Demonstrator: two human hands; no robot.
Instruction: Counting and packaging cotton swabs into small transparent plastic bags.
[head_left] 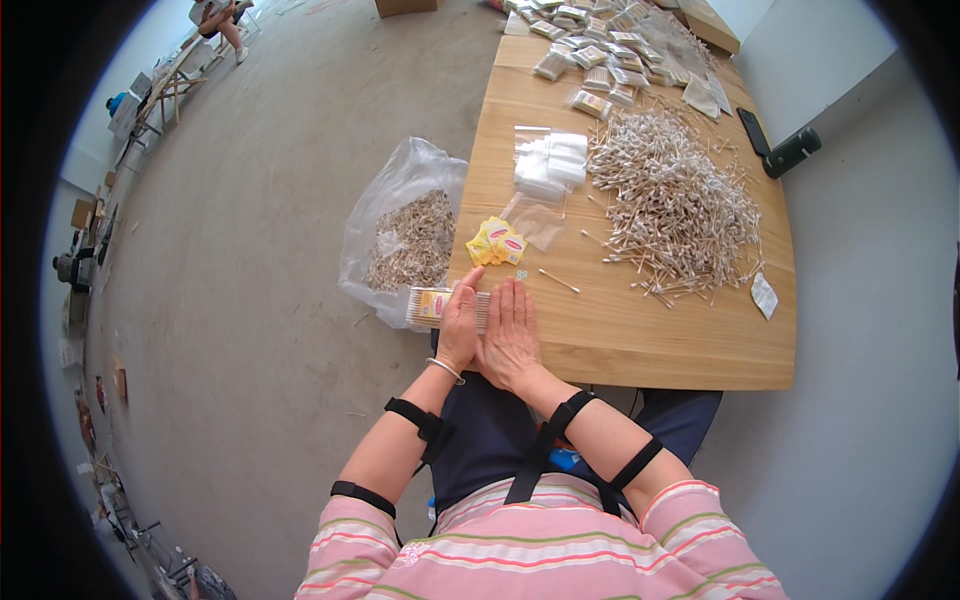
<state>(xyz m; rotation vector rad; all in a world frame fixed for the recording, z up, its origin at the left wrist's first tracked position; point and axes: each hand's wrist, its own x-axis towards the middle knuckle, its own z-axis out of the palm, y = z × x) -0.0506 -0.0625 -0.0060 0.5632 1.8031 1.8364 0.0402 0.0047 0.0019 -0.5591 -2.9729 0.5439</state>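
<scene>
A clear pack of cotton swabs (pixel 428 305) with a yellow label lies at the table's near left corner, its left end sticking out past the edge. My left hand (pixel 459 328) is closed across the middle of it, though the undersides of the fingers are hidden. Beside it, my right hand (pixel 511 340) lies flat with fingers stretched and together, covering the pack's right end. Just beyond the hands is a small heap of yellow cards (pixel 495 241). One loose cotton swab (pixel 559 281) rests to the right of my right fingertips.
A large pile of loose swabs (pixel 680 205) covers the table's right side. Clear bags (pixel 550 162) lie left of it, with filled packs (pixel 610 60) at the far end. A phone (pixel 753 131) and dark bottle (pixel 792 152) sit by the wall. An open plastic sack (pixel 362 225) of swabs stands left.
</scene>
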